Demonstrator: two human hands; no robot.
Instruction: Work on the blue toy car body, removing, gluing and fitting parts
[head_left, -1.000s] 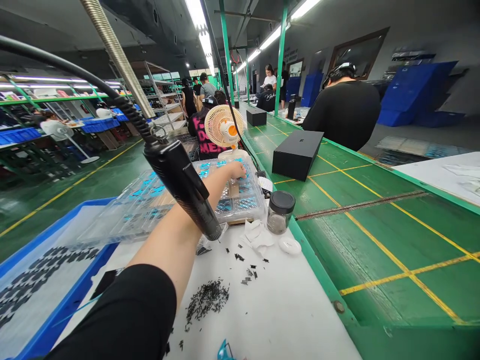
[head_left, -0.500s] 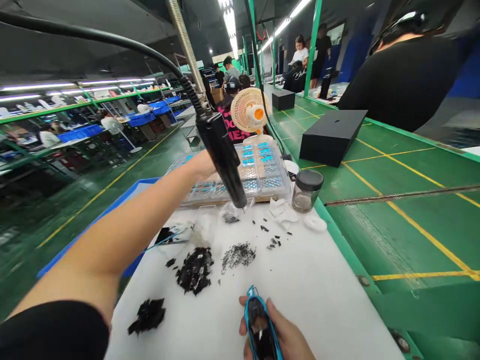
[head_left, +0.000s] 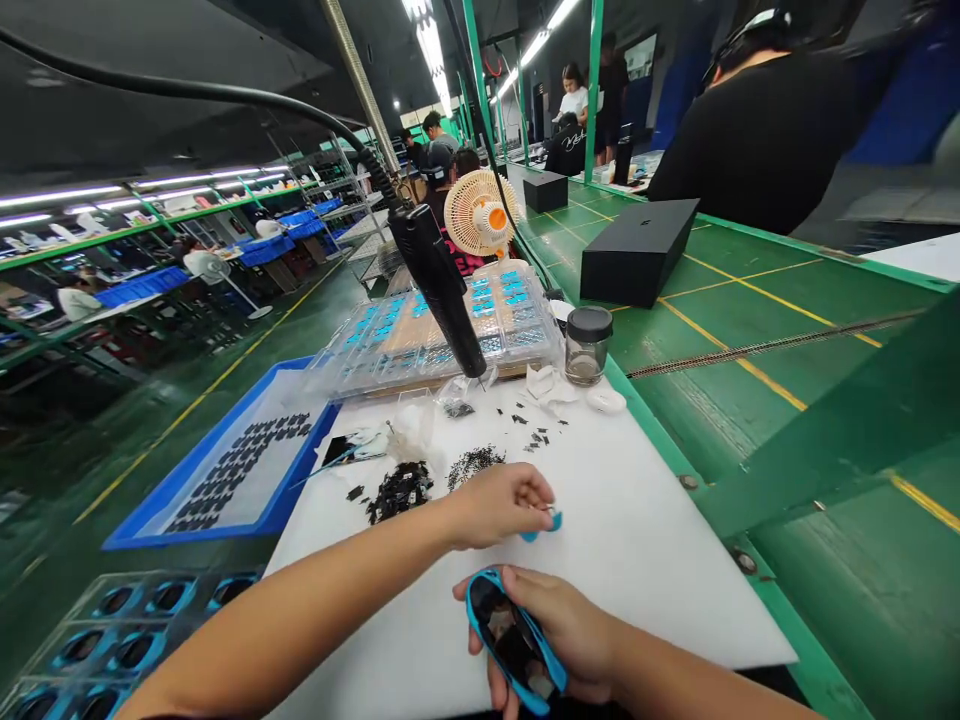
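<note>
At the near end of the white work surface (head_left: 645, 560), low in the head view, one blue-rimmed black casing (head_left: 517, 640) lies in the right hand (head_left: 562, 635), its long axis slanting from the far left to the near right, with the dark, glossy hollow side facing up. The right hand is wrapped about it, thumb along the far right rim and fingers curling around the near left side; the grip is clamped on the casing. Just beyond, the left hand (head_left: 502, 505) is curled with thumb and fingertips brought together on a small blue part (head_left: 555, 521); a second blue patch shows under the fingers, and whether it belongs to the same part I cannot tell. Farther off on the surface lie two black heaps, one of coarse flakes (head_left: 397, 492) and one of fine bits (head_left: 474, 462), partly behind the left hand, plus loose dark scraps (head_left: 538, 438). One black electric screwdriver (head_left: 442, 290) hangs tilted above, its bit pointing toward the surface. One lidded jar (head_left: 585, 355) and one white oval case (head_left: 605, 399) stand at the far right corner. Two black boxes (head_left: 630, 260) sit on the green bench (head_left: 720, 320) to the right. On the left are one blue tray (head_left: 307, 470) of dark flat pieces and, nearer, one clear tray (head_left: 52, 620) showing at least seven blue-rimmed rounds.
</note>
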